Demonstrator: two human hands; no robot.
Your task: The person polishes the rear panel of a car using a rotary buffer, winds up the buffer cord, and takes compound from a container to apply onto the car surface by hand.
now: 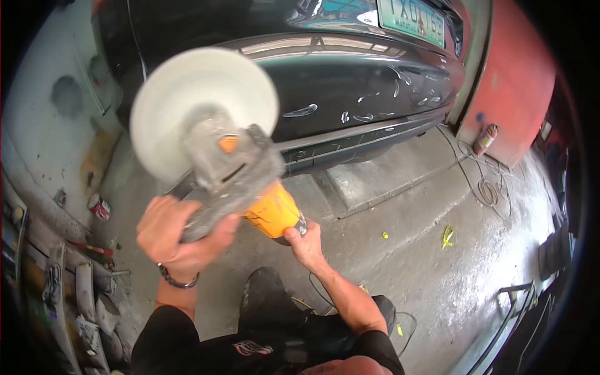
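Observation:
A yellow and grey polisher (272,209) is held up in front of me by both hands. My left hand (187,231) wraps round its grey side handle. My right hand (305,242) grips the rear of the yellow body. At the head, a round white polishing pad (187,81) looks blurred and overlaps the left part of a dark car bumper (350,81). Whether the pad touches the bumper I cannot tell. Several white smears of what looks like compound (301,111) mark the bumper to the right of the pad.
Against the red panel (512,69) at right stands a fire extinguisher (485,139), with a coiled cable (490,187) on the floor beside it. A can (99,206) stands by the left wall. Shelves (84,294) hold clutter at lower left. A yellow scrap (447,237) lies on the floor.

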